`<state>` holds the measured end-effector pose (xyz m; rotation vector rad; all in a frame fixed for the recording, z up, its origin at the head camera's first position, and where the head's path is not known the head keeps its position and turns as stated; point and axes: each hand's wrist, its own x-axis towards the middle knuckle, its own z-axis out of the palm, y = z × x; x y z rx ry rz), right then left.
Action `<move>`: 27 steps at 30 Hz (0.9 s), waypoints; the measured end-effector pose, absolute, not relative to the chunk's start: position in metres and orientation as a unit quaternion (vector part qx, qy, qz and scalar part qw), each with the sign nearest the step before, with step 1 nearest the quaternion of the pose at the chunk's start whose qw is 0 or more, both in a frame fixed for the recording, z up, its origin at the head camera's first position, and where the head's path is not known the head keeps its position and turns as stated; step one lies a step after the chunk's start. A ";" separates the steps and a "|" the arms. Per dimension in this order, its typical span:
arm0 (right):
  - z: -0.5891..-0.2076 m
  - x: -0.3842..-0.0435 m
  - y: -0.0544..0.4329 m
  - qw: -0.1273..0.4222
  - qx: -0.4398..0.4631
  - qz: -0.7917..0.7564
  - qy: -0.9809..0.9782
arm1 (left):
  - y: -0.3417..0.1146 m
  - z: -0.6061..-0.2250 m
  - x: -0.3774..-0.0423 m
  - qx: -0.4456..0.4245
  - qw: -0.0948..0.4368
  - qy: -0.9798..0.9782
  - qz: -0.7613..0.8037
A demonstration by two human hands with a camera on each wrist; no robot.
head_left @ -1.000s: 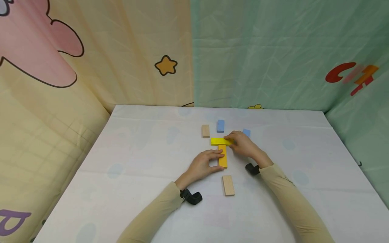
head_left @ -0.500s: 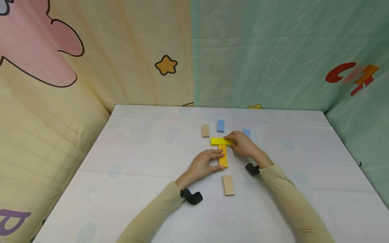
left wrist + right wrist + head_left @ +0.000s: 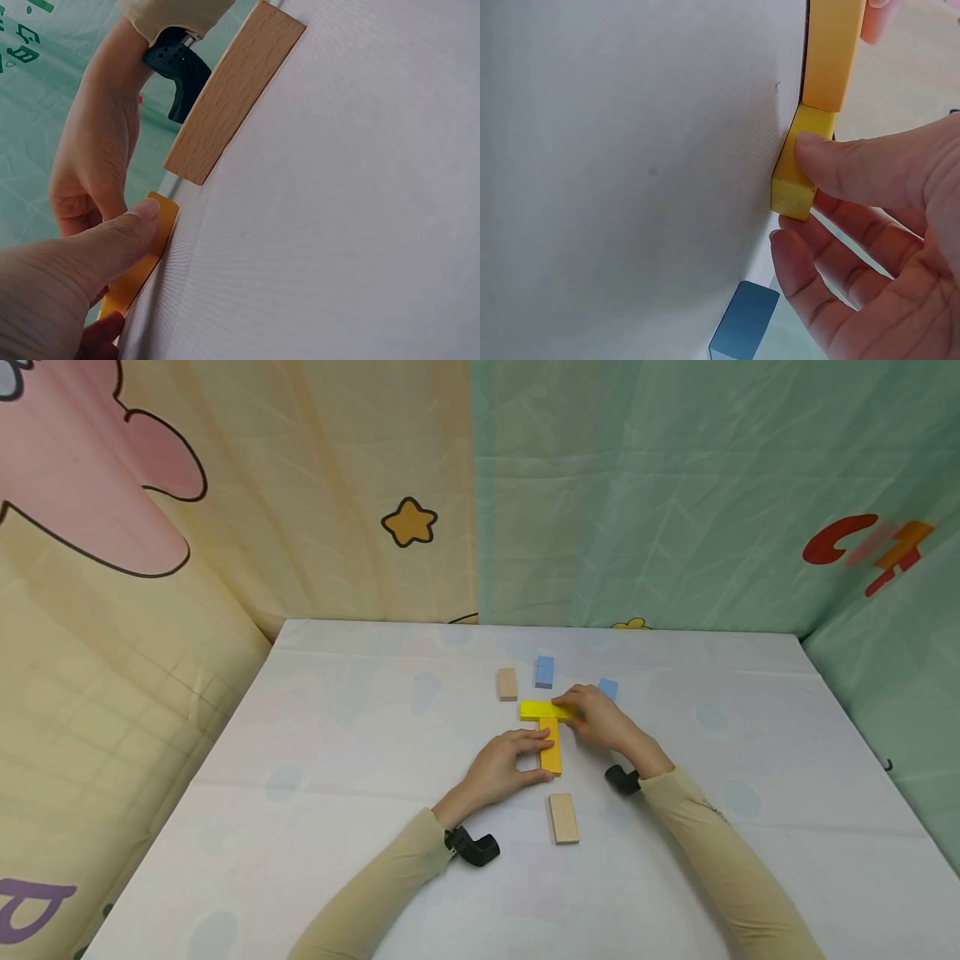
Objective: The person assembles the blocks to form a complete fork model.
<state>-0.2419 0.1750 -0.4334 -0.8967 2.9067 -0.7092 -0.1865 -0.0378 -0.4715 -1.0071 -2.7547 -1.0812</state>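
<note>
Two blocks lie flat on the table in a T. The bright yellow block (image 3: pixel 535 710) forms the far crossbar, and the orange-yellow block (image 3: pixel 551 760) forms the stem, its far end against the crossbar. My left hand (image 3: pixel 501 767) holds the orange-yellow block, thumb at its near end and fingertips over its top and left side. My right hand (image 3: pixel 603 718) pinches the right end of the yellow block; in the right wrist view the thumb (image 3: pixel 847 165) presses its near side, with fingers on the far side.
A plain wooden block (image 3: pixel 564 818) lies nearer the person, and another wooden block (image 3: pixel 507 684) beyond the T. One blue block (image 3: pixel 544 672) lies at the back; a second blue block (image 3: pixel 608 687) is partly hidden behind the right hand. Curtains (image 3: pixel 637 485) stand behind the table (image 3: pixel 337 735).
</note>
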 end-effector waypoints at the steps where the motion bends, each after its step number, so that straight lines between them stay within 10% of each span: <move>1: -0.433 -0.242 0.175 0.009 -0.287 -0.227 0.931 | -0.038 -0.471 -0.187 -0.322 0.007 -0.881 -0.347; 27: -0.433 -0.238 0.176 0.008 -0.281 -0.231 0.931 | -0.037 -0.466 -0.195 -0.314 -0.002 -0.877 -0.364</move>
